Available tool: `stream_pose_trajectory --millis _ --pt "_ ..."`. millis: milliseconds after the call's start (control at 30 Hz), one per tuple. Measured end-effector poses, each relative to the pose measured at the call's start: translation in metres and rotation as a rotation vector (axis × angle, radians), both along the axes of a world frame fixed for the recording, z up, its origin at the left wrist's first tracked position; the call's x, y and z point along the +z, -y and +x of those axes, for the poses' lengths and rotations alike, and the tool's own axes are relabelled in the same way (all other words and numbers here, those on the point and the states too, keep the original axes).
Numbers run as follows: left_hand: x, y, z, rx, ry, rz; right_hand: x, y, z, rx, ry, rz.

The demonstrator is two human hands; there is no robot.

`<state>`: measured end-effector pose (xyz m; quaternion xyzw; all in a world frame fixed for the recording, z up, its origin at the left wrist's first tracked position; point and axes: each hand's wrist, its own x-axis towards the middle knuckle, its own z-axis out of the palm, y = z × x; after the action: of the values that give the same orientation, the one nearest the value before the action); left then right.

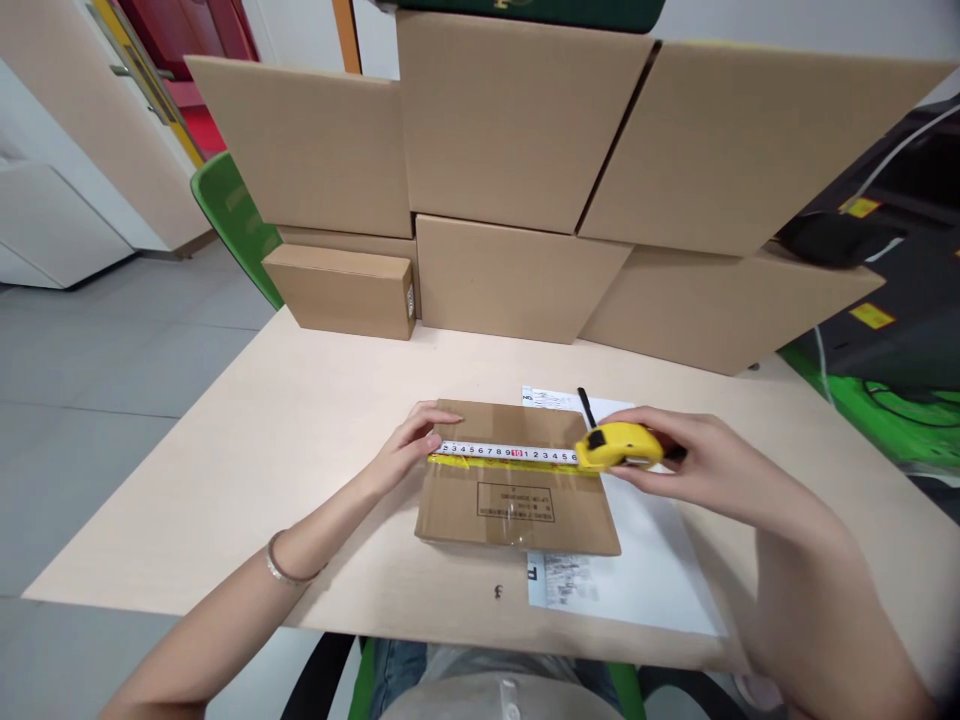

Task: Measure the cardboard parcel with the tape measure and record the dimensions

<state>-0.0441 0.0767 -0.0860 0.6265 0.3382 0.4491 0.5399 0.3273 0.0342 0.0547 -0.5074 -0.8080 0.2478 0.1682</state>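
Observation:
A flat brown cardboard box with a printed label frame lies on the table before me. The white blade of a tape measure is stretched across its top, beside a strip of yellow tape. My left hand pinches the blade's end at the box's left edge, hiding the tip. At the right edge, my right hand grips the yellow tape measure case, its fingers wrapped around the back of it. The numbers up to about 16 show before the case mouth.
White printed paper lies partly under the box, with a black pen on it. A smaller carton stands at the table's back left. Large stacked cartons line the back. A green chair is behind the table.

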Motion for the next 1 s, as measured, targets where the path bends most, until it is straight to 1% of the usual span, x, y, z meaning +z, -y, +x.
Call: stream_pose_trajectory --millis 67,167,233,300,333,367,433,500,567,600,667,733,767,833,900,1000 --pt "-0.002 -0.001 0.001 0.015 0.018 -0.015 0.001 -0.009 -0.034 0.069 0.024 0.067" --pt "-0.005 -0.001 0.005 0.053 0.069 -0.041 -0.003 -0.024 -0.095 0.193 0.052 0.155" --pt "-0.006 -0.001 0.010 0.072 0.109 -0.064 -0.007 -0.031 -0.131 0.281 0.054 0.179" --pt "-0.007 -0.001 0.013 0.084 0.129 -0.087 -0.007 -0.036 -0.153 0.363 0.027 0.202" --pt "-0.006 -0.001 0.014 0.088 0.128 -0.095 -0.006 -0.038 -0.158 0.395 0.011 0.215" --pt "-0.003 -0.001 0.014 0.088 0.122 -0.102 -0.004 -0.039 -0.159 0.418 -0.005 0.228" --pt "0.006 0.001 0.011 0.080 0.100 -0.104 0.001 -0.040 -0.147 0.444 -0.036 0.239" --pt "0.024 0.008 0.008 0.088 0.001 -0.057 0.009 -0.037 -0.122 0.463 -0.084 0.212" --pt "0.046 0.023 0.008 0.166 -0.329 0.131 0.015 -0.029 -0.095 0.499 -0.131 0.158" --pt "0.058 0.033 0.010 0.192 -0.442 0.262 0.018 -0.023 -0.082 0.520 -0.148 0.128" --pt "0.078 0.053 0.019 0.160 -0.567 0.517 0.020 -0.010 -0.066 0.550 -0.158 0.072" --pt "0.089 0.071 0.030 0.069 -0.611 0.712 0.019 0.002 -0.060 0.582 -0.133 0.031" --pt "0.090 0.078 0.036 0.031 -0.620 0.752 0.018 0.007 -0.060 0.598 -0.107 0.016" --pt "0.088 0.085 0.045 -0.034 -0.628 0.774 0.014 0.012 -0.062 0.621 -0.054 0.002" --pt "0.082 0.086 0.049 -0.075 -0.638 0.786 0.010 0.012 -0.065 0.616 -0.027 -0.015" --pt "0.073 0.082 0.049 -0.116 -0.661 0.854 0.007 0.005 -0.065 0.602 -0.038 -0.071"
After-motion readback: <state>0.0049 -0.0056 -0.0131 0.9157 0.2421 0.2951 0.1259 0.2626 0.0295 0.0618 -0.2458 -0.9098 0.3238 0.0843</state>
